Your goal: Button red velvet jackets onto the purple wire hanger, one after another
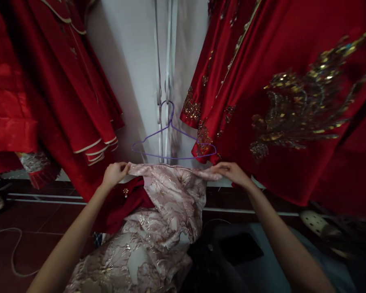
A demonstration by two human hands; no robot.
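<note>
A pale pink brocade garment (177,191) with a shiny floral pattern is stretched by its top edge between my two hands. My left hand (116,174) pinches one end of that edge, and my right hand (232,171) pinches the other end. The rest of the fabric falls in folds toward me. Just beyond the edge, a purple wire hanger (173,156) hangs by its hook from a white metal rack strap (167,49). Dark red cloth (122,207) with a small beaded ornament lies beside the pink fabric, near my left forearm.
Red garments (67,81) hang on the left, and red dresses with gold sequins (293,106) on the right. Below are a black phone-like slab (240,248) on a bluish surface (262,228), a pale clog (315,224) and a white cable (16,252) on the floor.
</note>
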